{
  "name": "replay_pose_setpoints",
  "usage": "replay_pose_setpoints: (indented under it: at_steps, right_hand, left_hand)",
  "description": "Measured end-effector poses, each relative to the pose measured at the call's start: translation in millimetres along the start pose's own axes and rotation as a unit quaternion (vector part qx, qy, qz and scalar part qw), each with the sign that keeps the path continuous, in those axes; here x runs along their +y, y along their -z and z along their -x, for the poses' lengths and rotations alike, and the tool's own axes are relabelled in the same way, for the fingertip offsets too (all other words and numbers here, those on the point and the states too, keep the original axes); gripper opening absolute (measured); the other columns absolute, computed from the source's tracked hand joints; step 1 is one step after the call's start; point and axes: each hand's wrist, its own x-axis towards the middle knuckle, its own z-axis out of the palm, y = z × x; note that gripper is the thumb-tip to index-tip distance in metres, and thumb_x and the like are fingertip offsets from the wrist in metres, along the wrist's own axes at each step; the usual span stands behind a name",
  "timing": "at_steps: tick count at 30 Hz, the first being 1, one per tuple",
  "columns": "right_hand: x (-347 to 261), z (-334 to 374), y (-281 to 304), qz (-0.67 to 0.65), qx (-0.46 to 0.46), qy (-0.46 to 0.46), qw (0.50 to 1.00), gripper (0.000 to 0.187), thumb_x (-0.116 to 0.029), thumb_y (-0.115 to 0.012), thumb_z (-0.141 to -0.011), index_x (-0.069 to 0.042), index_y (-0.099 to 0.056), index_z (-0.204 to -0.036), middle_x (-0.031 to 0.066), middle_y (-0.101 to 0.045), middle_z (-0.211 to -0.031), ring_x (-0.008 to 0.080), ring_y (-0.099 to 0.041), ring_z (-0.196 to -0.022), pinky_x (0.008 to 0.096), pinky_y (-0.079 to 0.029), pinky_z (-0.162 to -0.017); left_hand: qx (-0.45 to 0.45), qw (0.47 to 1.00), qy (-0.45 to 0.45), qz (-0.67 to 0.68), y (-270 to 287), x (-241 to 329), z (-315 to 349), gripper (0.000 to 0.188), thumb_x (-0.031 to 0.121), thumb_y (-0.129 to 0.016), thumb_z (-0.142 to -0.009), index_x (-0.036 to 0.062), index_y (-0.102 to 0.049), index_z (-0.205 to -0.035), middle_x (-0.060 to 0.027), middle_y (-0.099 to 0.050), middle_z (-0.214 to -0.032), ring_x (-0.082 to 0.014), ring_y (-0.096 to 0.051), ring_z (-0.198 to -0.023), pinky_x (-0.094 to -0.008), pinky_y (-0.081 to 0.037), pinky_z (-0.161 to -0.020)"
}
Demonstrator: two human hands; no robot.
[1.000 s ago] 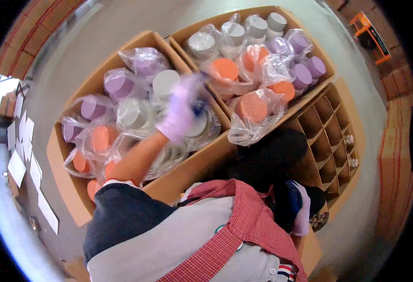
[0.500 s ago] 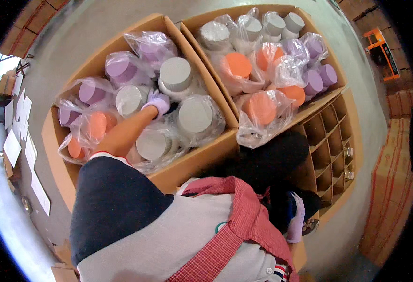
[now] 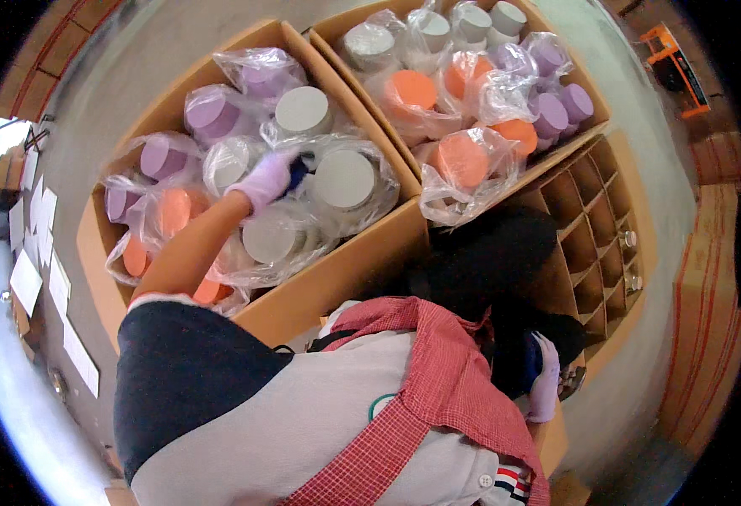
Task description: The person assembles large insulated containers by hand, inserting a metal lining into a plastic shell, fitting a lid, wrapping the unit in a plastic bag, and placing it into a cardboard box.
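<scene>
My left hand (image 3: 271,180), in a lilac glove with a dark blue part at its fingers, reaches into the left cardboard box (image 3: 345,263). It is among plastic-wrapped containers with round grey tops, between one grey top (image 3: 234,165) and another larger grey top (image 3: 345,180). Motion blurs its fingers, so whether they hold anything is unclear. My right hand (image 3: 544,381), gloved alike, rests by my dark-clothed leg at the lower right, fingers stretched out. Purple tops (image 3: 212,116) and orange tops (image 3: 180,211) share the left box, under clear bags.
A second box (image 3: 404,160) beyond holds more bagged containers with grey, orange and purple tops. To the right, a carton with cardboard dividers (image 3: 588,238) has small clear bottles (image 3: 628,239) in it. Brown cartons (image 3: 697,329) stack along the right, near an orange-framed object (image 3: 676,71).
My left hand has drawn back slightly toward me and left, turning so its dark blue part shows. The plastic around the grey tops has shifted. My right hand stays by my leg.
</scene>
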Motion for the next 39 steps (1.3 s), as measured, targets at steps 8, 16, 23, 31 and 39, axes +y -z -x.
replay_pose_setpoints:
  at_steps: [8,16,23,31,39]
  right_hand:
    - [-22,13,-5,0.031,-0.006,0.013,0.999,0.044,0.001,-0.044,-0.081,-0.005,-0.056,-0.122,0.0132,-0.055,-0.127,0.0329,-0.047,-0.121,0.0408,-0.034,-0.105]
    - [-15,-11,4,0.058,0.006,0.075,0.995,0.042,-0.002,-0.043,-0.082,-0.005,-0.055,-0.122,0.0154,-0.055,-0.126,0.0343,-0.047,-0.119,0.0418,-0.033,-0.105]
    - [-63,-40,9,0.069,-0.004,0.166,0.984,0.046,-0.001,-0.044,-0.079,-0.005,-0.054,-0.124,0.0154,-0.054,-0.126,0.0354,-0.047,-0.12,0.0421,-0.031,-0.108]
    - [15,25,10,0.057,-0.013,-0.016,0.998,0.037,-0.004,-0.046,-0.086,-0.004,-0.057,-0.122,0.0149,-0.055,-0.127,0.0324,-0.049,-0.12,0.0382,-0.035,-0.105]
    - [-25,-22,7,0.076,-0.037,0.053,0.995,0.043,0.0,-0.043,-0.081,-0.004,-0.055,-0.122,0.015,-0.055,-0.125,0.0337,-0.047,-0.119,0.0401,-0.034,-0.105]
  left_hand:
    - [-0.292,0.9,0.056,-0.319,-59,-39,-42,0.031,0.014,-0.052,-0.08,0.0029,-0.068,-0.103,-0.0208,-0.064,-0.11,-0.0347,-0.061,-0.105,-0.043,-0.047,-0.091]
    - [-0.094,0.995,0.006,-0.026,114,127,31,0.026,0.009,-0.05,-0.084,0.0027,-0.066,-0.103,-0.0182,-0.068,-0.094,-0.0326,-0.066,-0.083,-0.0402,-0.051,-0.073]
    - [-0.236,0.941,-0.041,-0.238,30,23,2,0.031,0.01,-0.048,-0.084,0.0074,-0.065,-0.11,-0.0189,-0.065,-0.11,-0.0327,-0.062,-0.103,-0.0399,-0.049,-0.087]
    - [0.156,0.899,0.098,-0.397,60,5,43,0.079,0.038,-0.074,-0.074,0.0111,-0.037,-0.138,-0.0209,-0.034,-0.142,-0.0439,-0.039,-0.125,-0.0515,-0.043,-0.096]
    - [0.17,0.931,0.131,-0.294,102,7,61,0.085,0.042,-0.08,-0.066,0.0161,-0.04,-0.136,-0.0211,-0.041,-0.134,-0.0465,-0.046,-0.115,-0.0526,-0.045,-0.093]
